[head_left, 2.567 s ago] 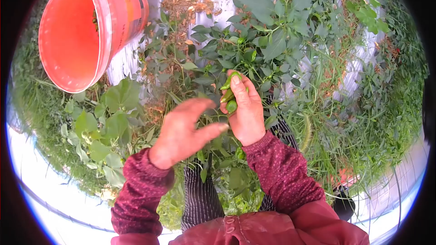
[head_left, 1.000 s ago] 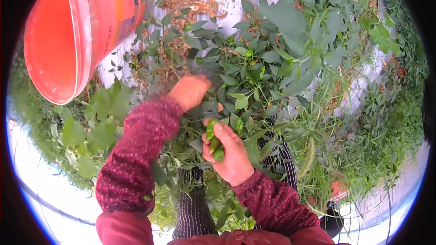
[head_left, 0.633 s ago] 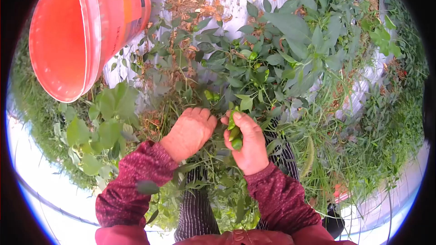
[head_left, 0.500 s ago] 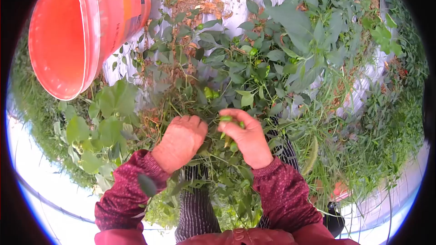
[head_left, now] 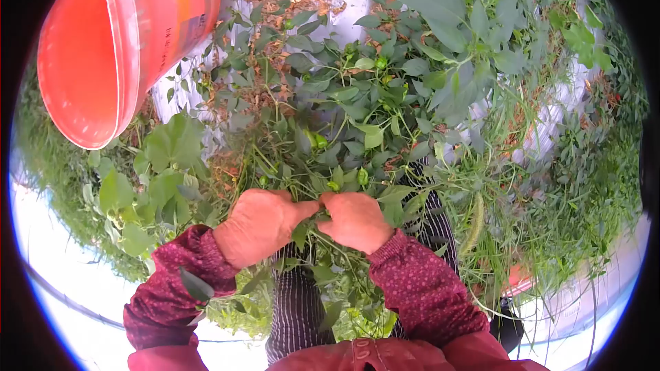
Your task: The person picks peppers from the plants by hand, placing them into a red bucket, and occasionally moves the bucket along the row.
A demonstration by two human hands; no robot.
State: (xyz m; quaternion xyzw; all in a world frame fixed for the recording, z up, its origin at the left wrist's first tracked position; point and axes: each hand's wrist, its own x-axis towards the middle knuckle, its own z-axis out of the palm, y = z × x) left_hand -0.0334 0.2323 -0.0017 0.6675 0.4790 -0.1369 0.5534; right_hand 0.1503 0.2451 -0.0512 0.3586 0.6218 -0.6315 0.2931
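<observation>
Close together over the low plants are my left hand (head_left: 256, 225) and my right hand (head_left: 356, 221), fingertips nearly touching among stems and leaves. My left hand is closed, with its index finger or thumb reaching towards the right. The fingers of my right hand are curled in, and whatever either hand grips is hidden. Just above my right hand show a green pepper (head_left: 362, 176) and a smaller one (head_left: 333, 185). Further up, another green pepper (head_left: 317, 140) sits among the leaves.
A red bucket (head_left: 161, 24) lies tilted at the upper left, its mouth facing left. Broad leaves (head_left: 165, 192) grow left of my hands. Silvery ground film (head_left: 344, 0) shows between plants. Striped trouser legs (head_left: 299, 312) are below my hands, and a grassy seed head (head_left: 474, 223) stands right.
My right hand has moved left and down and turned over; the green peppers seen in its fingers before are no longer visible there. My left hand has shifted slightly left and down.
</observation>
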